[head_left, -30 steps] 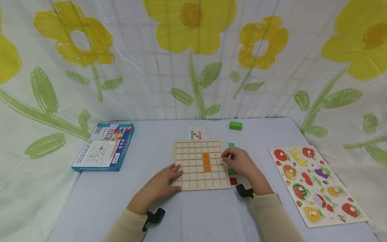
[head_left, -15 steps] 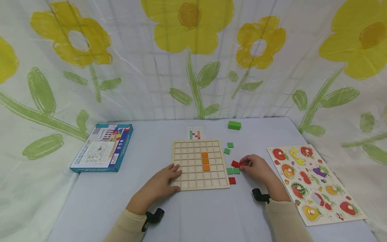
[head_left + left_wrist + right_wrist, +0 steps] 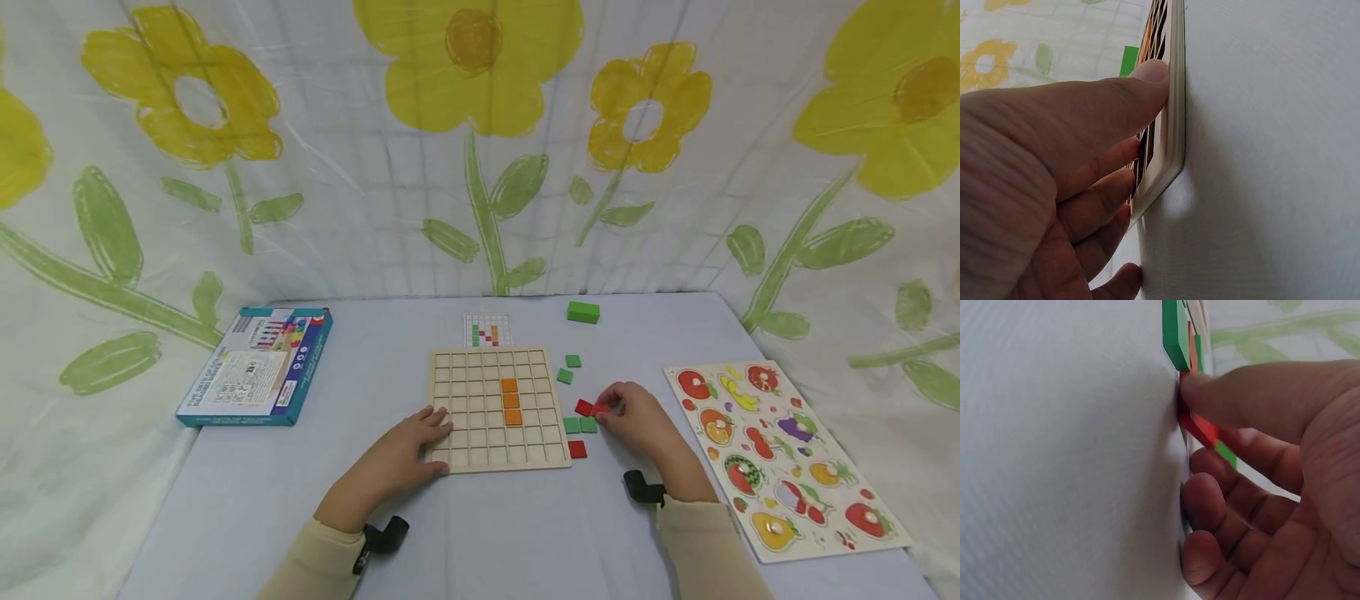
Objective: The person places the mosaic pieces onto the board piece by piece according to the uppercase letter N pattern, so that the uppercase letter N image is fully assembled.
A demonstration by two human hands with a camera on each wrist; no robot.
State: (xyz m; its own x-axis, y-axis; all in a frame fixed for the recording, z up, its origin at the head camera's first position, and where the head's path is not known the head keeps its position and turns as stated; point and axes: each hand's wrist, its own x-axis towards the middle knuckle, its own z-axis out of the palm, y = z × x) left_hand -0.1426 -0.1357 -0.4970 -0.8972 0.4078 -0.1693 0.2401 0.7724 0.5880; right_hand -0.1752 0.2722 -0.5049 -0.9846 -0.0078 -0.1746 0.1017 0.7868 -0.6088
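A square wooden grid board lies on the table, with three orange tiles in one column. My left hand rests on its left edge, fingers on the surface and the thumb at the near edge. To the right of the board, my right hand pinches a red tile between thumb and fingers, low at the tabletop. A second red tile lies against it. Two green tiles sit just nearer, and another red tile is by the board's corner.
Two more green tiles lie beyond the red ones. Farther back is a green block. A pattern card sits behind the board. A blue-edged box is at left, a fruit puzzle board at right.
My right hand has moved right, away from the board's right edge, to the red tiles and pinches one. Over the last half second it has hardly moved. My left hand has stayed put.
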